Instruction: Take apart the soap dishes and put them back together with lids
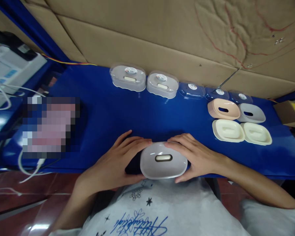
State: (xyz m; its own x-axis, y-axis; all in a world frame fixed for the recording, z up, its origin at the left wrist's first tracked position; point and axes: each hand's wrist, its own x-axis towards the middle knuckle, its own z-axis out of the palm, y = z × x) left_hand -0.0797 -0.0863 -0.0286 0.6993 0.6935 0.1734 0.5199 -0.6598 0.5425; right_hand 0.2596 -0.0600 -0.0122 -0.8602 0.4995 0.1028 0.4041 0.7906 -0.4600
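Note:
A grey oval soap-dish shell (163, 160) with a cream insert showing through its slot rests at the near edge of the blue table (100, 108). My left hand (118, 160) grips its left side with fingers curled over the top. My right hand (194, 154) grips its right side the same way. Both hands press on the shell from opposite sides.
Two finished grey dishes with clear lids (128, 78) (162, 84) stand at the back. Three loose clear lids (191, 89) lie to their right. A pink shell (223, 109), a grey shell (251, 113) and two cream trays (228, 130) (257, 133) lie at right. Cardboard walls the back.

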